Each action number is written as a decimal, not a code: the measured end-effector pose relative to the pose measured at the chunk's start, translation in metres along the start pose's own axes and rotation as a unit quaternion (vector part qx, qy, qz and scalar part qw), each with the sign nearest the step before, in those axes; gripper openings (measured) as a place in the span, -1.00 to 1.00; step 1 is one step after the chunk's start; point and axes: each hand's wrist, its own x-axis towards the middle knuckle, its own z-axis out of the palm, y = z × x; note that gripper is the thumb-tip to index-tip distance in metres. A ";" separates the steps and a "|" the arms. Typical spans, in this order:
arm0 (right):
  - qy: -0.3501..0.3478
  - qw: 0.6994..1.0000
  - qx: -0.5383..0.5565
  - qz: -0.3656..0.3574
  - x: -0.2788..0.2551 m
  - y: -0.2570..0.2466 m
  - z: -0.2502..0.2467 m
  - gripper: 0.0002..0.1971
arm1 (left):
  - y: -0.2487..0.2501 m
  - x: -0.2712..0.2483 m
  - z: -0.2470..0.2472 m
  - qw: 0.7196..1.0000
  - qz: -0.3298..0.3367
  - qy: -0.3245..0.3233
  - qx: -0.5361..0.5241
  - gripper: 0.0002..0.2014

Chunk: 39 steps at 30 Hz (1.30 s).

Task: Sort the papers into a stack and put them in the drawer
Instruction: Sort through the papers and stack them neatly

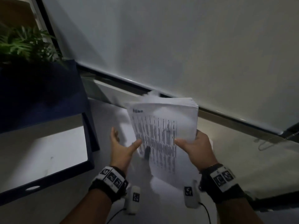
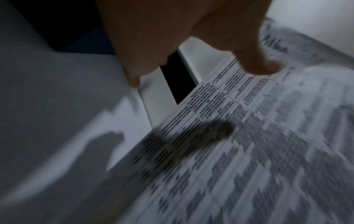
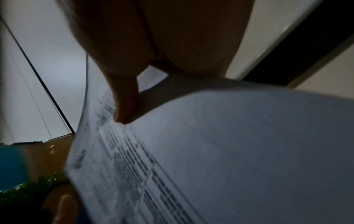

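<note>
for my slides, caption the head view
Right hand grips a paper stack, left hand open beside it.

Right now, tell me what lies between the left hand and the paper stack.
Nothing: in the head view, only bare desk surface separates the open left hand from the stack of papers.
</note>
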 end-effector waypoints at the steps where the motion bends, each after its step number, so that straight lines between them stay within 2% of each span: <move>1: -0.019 1.000 -0.013 -0.003 -0.002 -0.003 -0.005 -0.67 | 0.011 0.002 0.003 0.999 0.022 -0.029 -0.023 0.21; 3: -0.030 0.999 -0.024 -0.004 -0.002 -0.006 -0.011 -0.68 | 0.022 0.004 0.008 0.995 0.025 -0.081 -0.054 0.08; 5: -0.017 1.000 -0.020 0.004 -0.002 -0.002 -0.011 -0.70 | 0.028 0.002 0.012 0.993 0.019 -0.103 -0.050 -0.30; 7: 0.011 1.000 -0.004 0.017 -0.002 0.006 -0.005 -0.70 | 0.030 -0.002 0.015 0.995 0.037 -0.085 -0.031 -0.70; 9: 0.053 0.998 0.004 0.019 -0.004 0.014 0.007 -0.72 | 0.038 -0.007 0.019 0.996 0.074 -0.042 -0.022 -0.87; 11: 0.098 0.995 0.024 0.017 -0.005 0.021 0.020 -0.73 | 0.045 -0.011 0.022 0.992 0.127 0.005 -0.009 -0.84; 13: 0.134 0.989 0.060 0.018 -0.008 0.026 0.033 -0.73 | 0.048 -0.016 0.020 0.986 0.165 0.018 0.005 -0.79; 15: 0.151 0.984 0.089 0.017 -0.013 0.030 0.040 -0.70 | 0.047 -0.019 0.012 0.987 0.160 -0.022 -0.002 -0.72; 17: 0.136 0.985 0.106 0.011 -0.015 0.027 0.040 -0.64 | 0.046 -0.018 0.003 0.987 0.149 -0.056 -0.014 -0.57; 20: 0.106 0.987 0.116 0.008 -0.009 0.020 0.037 -0.65 | 0.047 -0.014 0.000 0.987 0.145 -0.067 -0.004 -0.44; 23: 0.104 0.988 0.114 -0.004 -0.003 0.011 0.035 -0.63 | 0.053 -0.010 0.003 0.988 0.145 -0.047 -0.041 -0.41; 26: 0.086 0.989 0.121 -0.012 -0.004 0.004 0.031 -0.65 | 0.059 -0.012 0.007 0.985 0.147 -0.064 -0.064 -0.38; 31: 0.092 0.985 0.142 -0.034 0.002 -0.010 0.022 -0.78 | 0.065 -0.010 0.008 0.980 0.163 -0.078 -0.080 -0.55; 36: 0.101 0.986 0.115 -0.069 0.005 -0.011 0.016 -0.65 | 0.071 -0.009 0.006 0.979 0.171 -0.091 -0.062 -0.55; 39: 0.094 0.986 0.123 -0.057 0.007 -0.005 0.012 -0.60 | 0.072 -0.006 0.004 0.980 0.161 -0.103 -0.048 -0.44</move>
